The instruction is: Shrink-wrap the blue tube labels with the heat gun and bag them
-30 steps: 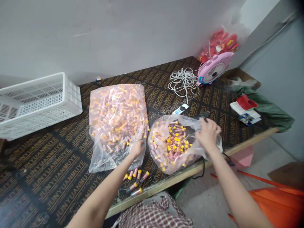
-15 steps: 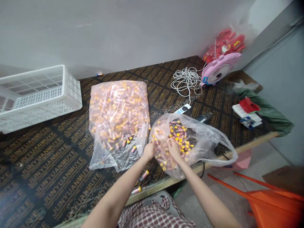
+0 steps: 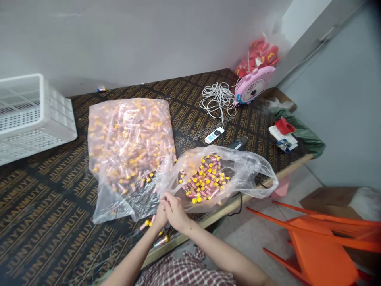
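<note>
I log: desk (image 3: pixel 59 206), black with gold lettering; tubes (image 3: pixel 205 180), pink with yellow caps, in clear bags; crate (image 3: pixel 32 115), white; fan (image 3: pixel 253 85), pink; chair (image 3: pixel 321 246), orange; my shirt (image 3: pixel 190 274), red-white check.

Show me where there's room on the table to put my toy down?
The biggest bare patch is the dark printed tabletop near the front-left, between the white crate and the big full bag. Another strip lies behind the bags, toward the wall. It is crowded around the open bag, both hands, the white cable and pink fan.
</note>
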The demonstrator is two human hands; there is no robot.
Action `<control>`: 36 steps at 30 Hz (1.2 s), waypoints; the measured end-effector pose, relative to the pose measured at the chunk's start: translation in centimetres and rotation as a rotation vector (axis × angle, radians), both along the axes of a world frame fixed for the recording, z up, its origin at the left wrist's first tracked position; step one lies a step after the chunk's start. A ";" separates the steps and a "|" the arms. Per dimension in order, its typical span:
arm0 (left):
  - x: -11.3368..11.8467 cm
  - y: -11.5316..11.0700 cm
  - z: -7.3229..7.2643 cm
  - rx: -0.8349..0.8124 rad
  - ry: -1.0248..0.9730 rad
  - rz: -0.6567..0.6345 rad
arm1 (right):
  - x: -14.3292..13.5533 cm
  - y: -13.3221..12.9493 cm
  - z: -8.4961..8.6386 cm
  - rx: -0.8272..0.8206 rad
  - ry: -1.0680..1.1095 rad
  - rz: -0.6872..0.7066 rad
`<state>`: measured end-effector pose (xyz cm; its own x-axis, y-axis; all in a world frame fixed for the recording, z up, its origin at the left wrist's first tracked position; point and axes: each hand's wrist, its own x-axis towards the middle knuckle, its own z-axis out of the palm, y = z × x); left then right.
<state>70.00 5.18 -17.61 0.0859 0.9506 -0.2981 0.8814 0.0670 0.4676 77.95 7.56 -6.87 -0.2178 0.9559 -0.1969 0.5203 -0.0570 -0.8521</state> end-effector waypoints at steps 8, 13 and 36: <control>-7.5 -1.8 0.4 -0.281 0.165 -0.097 | 5.1 6.9 -2.7 -0.021 -0.268 0.041; -4.5 0.7 5.5 -0.011 0.143 -0.137 | 8.0 13.4 -5.7 -0.011 -0.323 0.167; -21.8 18.6 5.1 0.269 0.307 0.377 | -4.0 28.5 -2.0 0.518 -0.438 0.103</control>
